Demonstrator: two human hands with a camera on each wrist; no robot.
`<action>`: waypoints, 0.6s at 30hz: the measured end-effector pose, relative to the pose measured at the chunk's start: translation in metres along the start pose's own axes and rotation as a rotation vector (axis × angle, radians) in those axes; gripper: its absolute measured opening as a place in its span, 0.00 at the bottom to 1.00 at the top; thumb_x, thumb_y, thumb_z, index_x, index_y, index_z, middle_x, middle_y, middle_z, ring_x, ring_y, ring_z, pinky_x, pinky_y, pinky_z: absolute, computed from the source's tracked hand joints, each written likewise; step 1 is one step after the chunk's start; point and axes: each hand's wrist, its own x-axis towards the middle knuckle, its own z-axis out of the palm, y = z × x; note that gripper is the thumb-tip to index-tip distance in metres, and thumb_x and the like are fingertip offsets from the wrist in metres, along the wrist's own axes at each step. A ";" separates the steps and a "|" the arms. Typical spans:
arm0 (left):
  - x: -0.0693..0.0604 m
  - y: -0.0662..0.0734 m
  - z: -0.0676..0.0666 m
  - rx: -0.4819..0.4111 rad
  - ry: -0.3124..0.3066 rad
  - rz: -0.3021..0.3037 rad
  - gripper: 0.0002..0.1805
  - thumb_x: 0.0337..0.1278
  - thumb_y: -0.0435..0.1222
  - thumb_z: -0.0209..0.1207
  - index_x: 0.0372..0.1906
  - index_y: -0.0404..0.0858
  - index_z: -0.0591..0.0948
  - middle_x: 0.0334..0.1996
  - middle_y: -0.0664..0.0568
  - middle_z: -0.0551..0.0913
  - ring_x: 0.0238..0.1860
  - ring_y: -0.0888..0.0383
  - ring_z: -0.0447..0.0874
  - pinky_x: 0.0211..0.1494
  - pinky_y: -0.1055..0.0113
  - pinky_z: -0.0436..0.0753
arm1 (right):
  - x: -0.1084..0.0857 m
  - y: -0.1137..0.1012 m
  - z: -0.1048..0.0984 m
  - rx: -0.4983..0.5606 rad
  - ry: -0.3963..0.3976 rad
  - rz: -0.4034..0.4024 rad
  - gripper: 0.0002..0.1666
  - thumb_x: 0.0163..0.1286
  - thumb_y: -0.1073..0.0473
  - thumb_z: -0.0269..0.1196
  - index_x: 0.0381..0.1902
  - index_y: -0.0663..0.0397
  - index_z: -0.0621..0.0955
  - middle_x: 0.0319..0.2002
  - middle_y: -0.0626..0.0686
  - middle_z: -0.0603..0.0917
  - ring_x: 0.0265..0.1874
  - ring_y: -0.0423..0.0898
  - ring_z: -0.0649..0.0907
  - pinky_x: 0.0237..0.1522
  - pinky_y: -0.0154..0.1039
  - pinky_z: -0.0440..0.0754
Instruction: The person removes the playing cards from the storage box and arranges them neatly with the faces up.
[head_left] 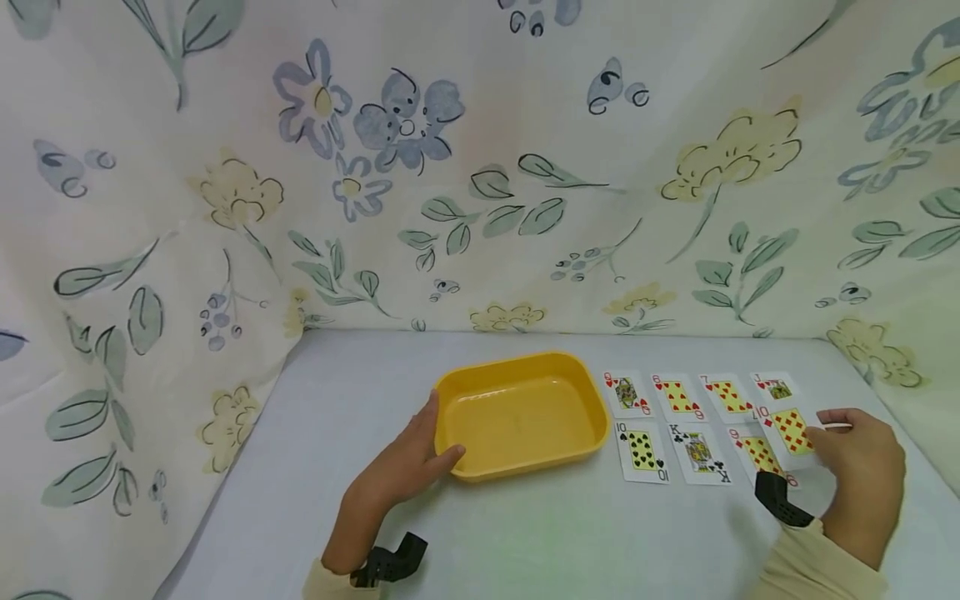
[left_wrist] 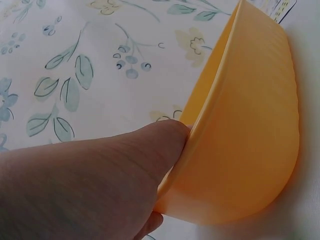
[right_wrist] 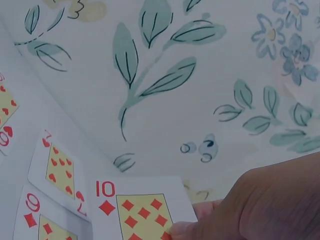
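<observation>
My left hand [head_left: 405,458] holds the left end of a yellow plastic tray [head_left: 517,473], its thumb at the rim in the left wrist view. Nothing lies inside the tray. Over on the right, my right hand [head_left: 862,458] pinches the ten of diamonds [head_left: 791,433] by its right edge between thumb and fingers. That card is raised and tilted, covering parts of the nine of diamonds [head_left: 752,450] and the jack of hearts [head_left: 776,387]. The seven of hearts [right_wrist: 61,170] lies face up near it in the right wrist view.
Right of the tray, the back row also has a hearts face card [head_left: 625,393] and the six of hearts [head_left: 677,397]. In front lie a black ten [head_left: 642,452] and a black king [head_left: 699,454]. Floral cloth [head_left: 480,167] hangs behind the white table [head_left: 525,542].
</observation>
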 end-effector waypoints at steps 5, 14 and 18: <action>-0.001 0.000 0.000 0.004 0.003 0.000 0.52 0.73 0.49 0.58 0.82 0.33 0.38 0.82 0.42 0.42 0.81 0.44 0.44 0.78 0.45 0.53 | 0.003 0.014 0.005 0.024 0.057 0.061 0.26 0.68 0.64 0.55 0.61 0.76 0.72 0.51 0.78 0.78 0.52 0.71 0.74 0.34 0.48 0.68; -0.001 -0.002 0.002 -0.016 0.012 0.010 0.52 0.74 0.48 0.58 0.82 0.32 0.37 0.82 0.41 0.42 0.81 0.43 0.44 0.79 0.45 0.52 | 0.008 0.020 0.019 0.070 0.135 0.088 0.28 0.65 0.65 0.53 0.60 0.78 0.72 0.60 0.80 0.69 0.60 0.77 0.66 0.58 0.67 0.64; 0.000 -0.002 0.002 -0.006 0.008 0.027 0.52 0.74 0.49 0.57 0.82 0.33 0.37 0.82 0.41 0.42 0.81 0.45 0.46 0.78 0.45 0.54 | 0.009 0.023 0.024 0.079 0.209 0.075 0.27 0.62 0.66 0.53 0.56 0.81 0.73 0.55 0.81 0.72 0.59 0.78 0.66 0.58 0.68 0.62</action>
